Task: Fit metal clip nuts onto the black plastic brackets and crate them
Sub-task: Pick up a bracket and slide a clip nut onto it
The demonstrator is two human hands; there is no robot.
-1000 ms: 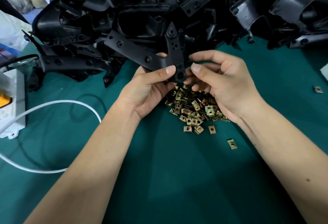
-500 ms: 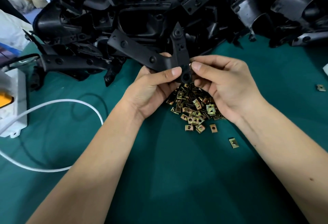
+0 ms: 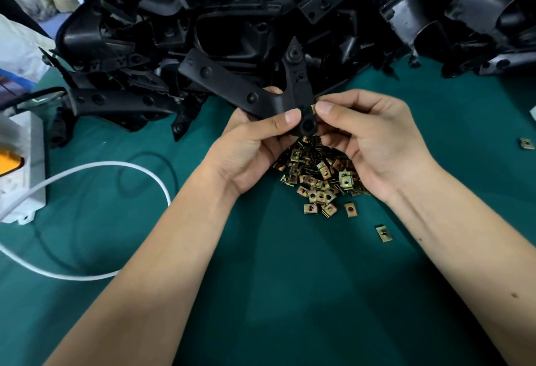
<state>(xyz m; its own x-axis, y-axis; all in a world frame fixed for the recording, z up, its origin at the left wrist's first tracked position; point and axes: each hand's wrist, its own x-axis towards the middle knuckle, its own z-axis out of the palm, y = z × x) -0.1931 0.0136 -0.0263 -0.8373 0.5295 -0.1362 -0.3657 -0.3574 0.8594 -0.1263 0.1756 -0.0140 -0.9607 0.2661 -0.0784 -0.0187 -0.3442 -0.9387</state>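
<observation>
A small gold clip nut now showed at the edge of the black bracket, near the middle of the frame; half a second before, no gold could be seen there. The right hand pinched the nut against the bracket's tab. The left hand gripped the bracket from below, thumb on top. It looked like the nut was just starting to slide on. More nuts lay piled on the green surface under the hands.
</observation>
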